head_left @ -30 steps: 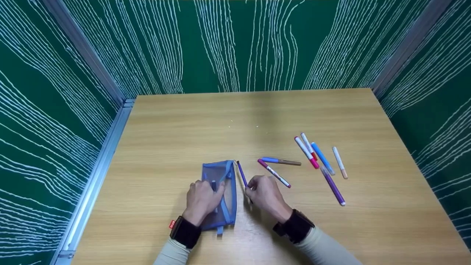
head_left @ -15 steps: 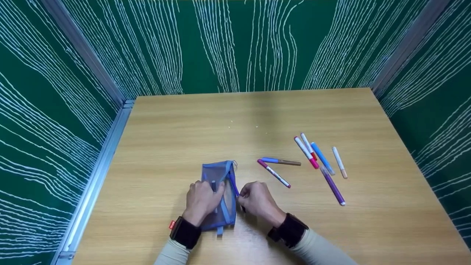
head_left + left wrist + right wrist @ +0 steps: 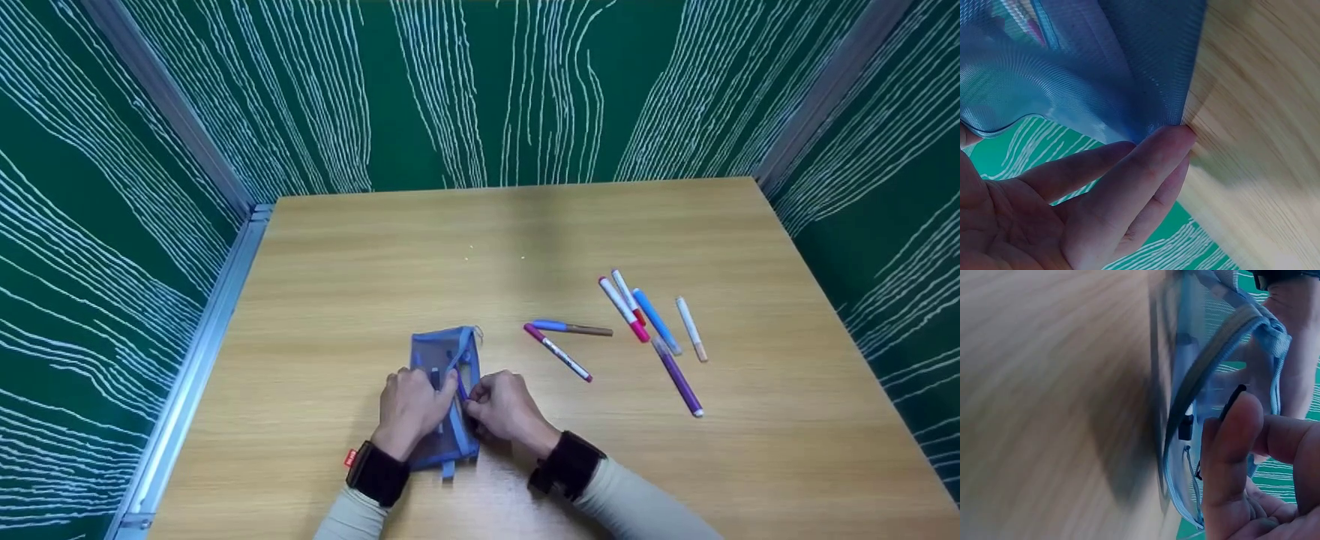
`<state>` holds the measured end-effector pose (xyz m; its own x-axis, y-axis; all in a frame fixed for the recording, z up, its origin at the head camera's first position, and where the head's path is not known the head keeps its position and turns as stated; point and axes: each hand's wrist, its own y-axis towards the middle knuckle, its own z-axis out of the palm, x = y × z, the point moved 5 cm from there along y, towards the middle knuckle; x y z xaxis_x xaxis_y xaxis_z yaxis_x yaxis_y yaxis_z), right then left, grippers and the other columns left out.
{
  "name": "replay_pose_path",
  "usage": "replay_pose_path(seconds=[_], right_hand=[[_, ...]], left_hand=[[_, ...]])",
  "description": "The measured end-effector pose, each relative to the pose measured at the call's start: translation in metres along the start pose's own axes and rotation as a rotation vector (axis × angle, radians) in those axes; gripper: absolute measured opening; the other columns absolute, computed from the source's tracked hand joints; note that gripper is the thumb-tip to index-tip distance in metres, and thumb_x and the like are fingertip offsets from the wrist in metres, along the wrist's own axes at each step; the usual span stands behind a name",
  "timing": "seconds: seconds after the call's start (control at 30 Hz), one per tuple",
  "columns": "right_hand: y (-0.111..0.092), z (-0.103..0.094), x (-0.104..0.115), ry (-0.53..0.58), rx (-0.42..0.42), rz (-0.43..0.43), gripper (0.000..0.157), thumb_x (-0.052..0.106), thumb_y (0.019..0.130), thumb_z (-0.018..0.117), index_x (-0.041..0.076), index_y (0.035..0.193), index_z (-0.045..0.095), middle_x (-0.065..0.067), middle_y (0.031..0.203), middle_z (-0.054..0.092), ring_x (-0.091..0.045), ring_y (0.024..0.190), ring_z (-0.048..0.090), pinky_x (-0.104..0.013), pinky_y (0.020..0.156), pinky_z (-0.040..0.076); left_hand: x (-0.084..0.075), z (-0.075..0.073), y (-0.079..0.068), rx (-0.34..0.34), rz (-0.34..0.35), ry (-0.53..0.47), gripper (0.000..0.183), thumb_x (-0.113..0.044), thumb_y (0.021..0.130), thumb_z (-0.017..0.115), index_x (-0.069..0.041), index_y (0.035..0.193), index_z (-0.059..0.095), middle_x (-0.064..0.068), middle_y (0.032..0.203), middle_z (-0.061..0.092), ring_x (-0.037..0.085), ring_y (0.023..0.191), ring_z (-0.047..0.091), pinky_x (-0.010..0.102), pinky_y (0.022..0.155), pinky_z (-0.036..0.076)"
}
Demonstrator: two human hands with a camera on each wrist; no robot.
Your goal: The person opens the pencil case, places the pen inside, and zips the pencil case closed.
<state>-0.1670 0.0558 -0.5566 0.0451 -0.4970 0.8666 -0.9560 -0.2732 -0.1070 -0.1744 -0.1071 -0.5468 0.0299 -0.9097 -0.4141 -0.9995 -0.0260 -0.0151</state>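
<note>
A blue mesh pencil case (image 3: pixel 439 346) lies lengthwise on the table, its zipped opening spread along the right side. My left hand (image 3: pixel 415 405) grips its left part, thumb over the opening's edge. In the left wrist view the fingertips (image 3: pixel 1176 135) press the mesh from outside. My right hand (image 3: pixel 506 405) pinches a slim purple-blue pen (image 3: pixel 462 388) at the opening, with the pen's far part inside the case. The right wrist view shows the pen's black end (image 3: pixel 1234 400) beside the thumb, within the zipper loop (image 3: pixel 1207 354). Through the mesh, another dark-ended pen (image 3: pixel 436 377) shows inside.
Right of the case lie a magenta-capped marker (image 3: pixel 559 352) and a blue-and-brown pen (image 3: pixel 574 328). Farther right are several more markers, among them a purple one (image 3: pixel 679 379) and a blue one (image 3: pixel 657 321). Green panels with white lines surround the wooden table (image 3: pixel 360 255).
My right hand has moved left with the pen, from beside the pencil case to its opening, and the pen's far part has gone inside. My left hand has stayed in place.
</note>
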Motion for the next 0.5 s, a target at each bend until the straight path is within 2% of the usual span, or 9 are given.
replay_pose_path(seconds=[0.23,0.4,0.5], right_hand=[[0.008,0.012,0.001,-0.016,0.025,0.010,0.015,0.006,0.088,0.074,0.009,0.073,0.070,0.005,0.058,0.064,-0.007,0.044,0.061,-0.026,0.045,0.052],[0.013,0.019,0.003,-0.117,0.014,-0.041,0.013,0.005,0.085,0.072,0.010,0.073,0.071,0.007,0.061,0.063,-0.003,0.053,0.057,-0.022,0.052,0.050],[0.016,0.021,0.002,-0.138,0.017,-0.052,0.011,0.004,0.084,0.071,0.009,0.075,0.072,0.008,0.064,0.061,-0.004,0.058,0.055,-0.022,0.056,0.049]], left_hand=[[0.000,0.001,0.000,0.015,-0.005,-0.007,0.059,-0.058,0.096,0.053,-0.009,0.063,0.055,0.016,0.080,0.062,0.029,0.072,0.059,0.044,0.063,0.050],[-0.001,0.000,0.000,0.010,0.007,-0.016,0.059,-0.057,0.097,0.054,-0.013,0.057,0.051,0.016,0.079,0.063,0.029,0.071,0.059,0.043,0.062,0.049],[-0.001,0.000,0.000,0.011,0.011,-0.014,0.060,-0.057,0.097,0.053,-0.014,0.056,0.049,0.016,0.079,0.063,0.029,0.072,0.059,0.043,0.062,0.049]])
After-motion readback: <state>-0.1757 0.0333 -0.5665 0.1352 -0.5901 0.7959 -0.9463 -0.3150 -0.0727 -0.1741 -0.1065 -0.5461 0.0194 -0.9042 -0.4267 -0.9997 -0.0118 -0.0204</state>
